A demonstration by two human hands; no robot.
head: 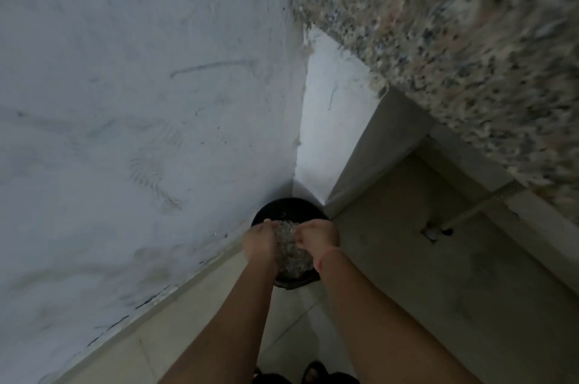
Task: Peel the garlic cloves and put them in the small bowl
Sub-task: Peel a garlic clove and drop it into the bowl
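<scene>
Standing on the tiled floor (294,336), w/ dark footwear (315,368) showing at 6 o'clock, the person is reaching both forearms fwd toward mid-frame. The left hand (261,239) and right hand (318,236) are gripping a pale crinkly wad (289,247) between them, fingers curling onto it from 9 and 3 o'clock. A red thread (326,253) is circling the right wrist. They're holding the wad directly over the black bin (291,206), prob. so the waste is dropping inside and not on the floor. Garlic skin or wrapper? Too blurred to tell. The bin is sitting tucked in the corner where the white wall (125,101) is meeting the beige panel (438,274). At 1–2 o'clock the granite counter (454,39) is overhanging. Garlic cloves & small bowl aren't showing anywhere in view.
</scene>
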